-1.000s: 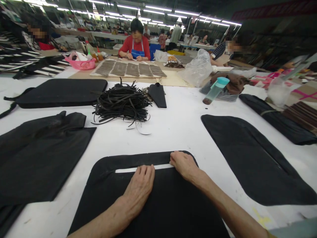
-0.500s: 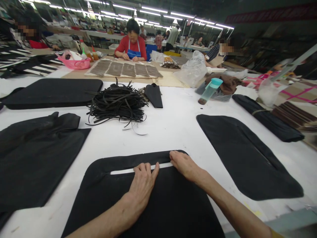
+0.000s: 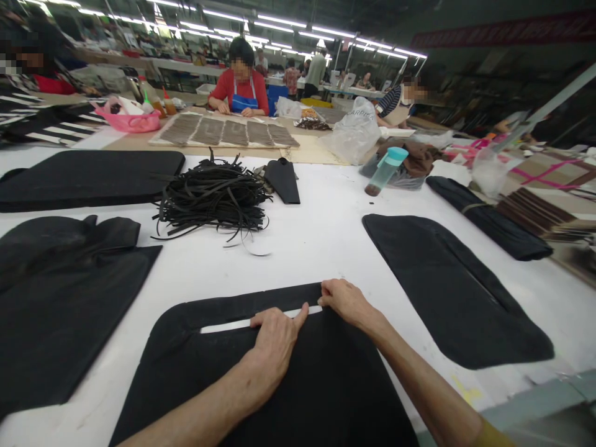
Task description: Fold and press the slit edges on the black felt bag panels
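Observation:
A large black leather-like panel [image 3: 326, 372] with rounded corners lies in front of me. A long, narrow white gap [image 3: 226, 326] runs along its far edge; I cannot tell whether a strip or the tabletop shows there. My left hand [image 3: 274, 338] bends its fingers over the gap's lower edge, one digit stretched to the right along it; some fingertips are hidden. At the gap's right end, my right hand [image 3: 342, 301] pinches the panel's upper band. A similar black panel [image 3: 447, 279] with a slit lies to the right.
Black leather pieces [image 3: 60, 298] lie on the left, with a thick black stack [image 3: 93, 177] behind. Beyond are a heap of black strips [image 3: 214, 192], a bottle with a turquoise lid [image 3: 386, 171] and a black roll [image 3: 488, 217]. A co-worker in red [image 3: 239, 87] sits opposite.
My left hand has slid slightly right along the gap, its fingers more curled. My right hand still pinches at the right end. The whole view has shifted slightly.

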Tool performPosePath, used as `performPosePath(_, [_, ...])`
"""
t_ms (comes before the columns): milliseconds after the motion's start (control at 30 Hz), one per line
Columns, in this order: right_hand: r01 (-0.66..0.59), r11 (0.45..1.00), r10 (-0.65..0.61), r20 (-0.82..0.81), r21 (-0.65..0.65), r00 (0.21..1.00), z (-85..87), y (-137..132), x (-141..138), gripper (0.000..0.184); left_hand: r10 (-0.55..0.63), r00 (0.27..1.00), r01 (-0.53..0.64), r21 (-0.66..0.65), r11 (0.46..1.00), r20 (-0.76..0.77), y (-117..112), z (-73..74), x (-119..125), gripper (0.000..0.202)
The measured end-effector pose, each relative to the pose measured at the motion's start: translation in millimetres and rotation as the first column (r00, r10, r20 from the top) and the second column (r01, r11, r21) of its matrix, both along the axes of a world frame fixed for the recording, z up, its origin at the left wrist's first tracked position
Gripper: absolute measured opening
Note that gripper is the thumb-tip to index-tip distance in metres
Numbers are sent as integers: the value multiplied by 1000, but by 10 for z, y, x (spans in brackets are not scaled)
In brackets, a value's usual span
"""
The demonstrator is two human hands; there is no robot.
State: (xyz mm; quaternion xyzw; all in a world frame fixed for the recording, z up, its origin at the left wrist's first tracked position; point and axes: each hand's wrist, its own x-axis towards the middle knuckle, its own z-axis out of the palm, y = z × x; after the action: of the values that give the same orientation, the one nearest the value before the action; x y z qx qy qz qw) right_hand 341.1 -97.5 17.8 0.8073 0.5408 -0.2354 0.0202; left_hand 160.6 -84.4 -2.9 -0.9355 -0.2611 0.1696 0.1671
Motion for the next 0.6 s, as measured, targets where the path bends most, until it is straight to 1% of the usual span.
performPosePath(67, [8, 1000, -8, 4, 29, 1000, 19, -31, 17, 4, -5, 1000, 5, -16, 1000, 17, 17, 4, 16, 74])
performPosePath(200, [40, 995, -39, -12, 93, 999, 52, -69, 7, 10, 2, 1000, -1, -57, 998, 23, 20, 29, 19, 77])
performPosePath(300, [52, 994, -47, -51, 97, 998, 10, -65, -67, 16, -1, 1000, 1, -39, 999, 3, 3, 36, 29, 76])
performPosePath(400, [101, 992, -100, -15, 74, 995, -64, -46, -141, 22, 2, 1000, -2, -1, 1000, -3, 7, 32, 18, 74])
performPosePath(467, [140, 989, -141, 25, 51, 990, -91, -32, -155, 24, 11, 999, -11, -11, 1000, 33, 46, 25, -42, 70])
performPosePath(500, [153, 988, -154, 40, 39, 987, -94, -26, -151, 24, 12, 997, -10, -30, 999, 75, 76, 19, -98, 67])
performPosePath(600, [159, 987, -159, 50, 4, 986, -68, -9, -122, 22, 5, 974, 15, -86, 996, 227, 187, -21, -373, 54])
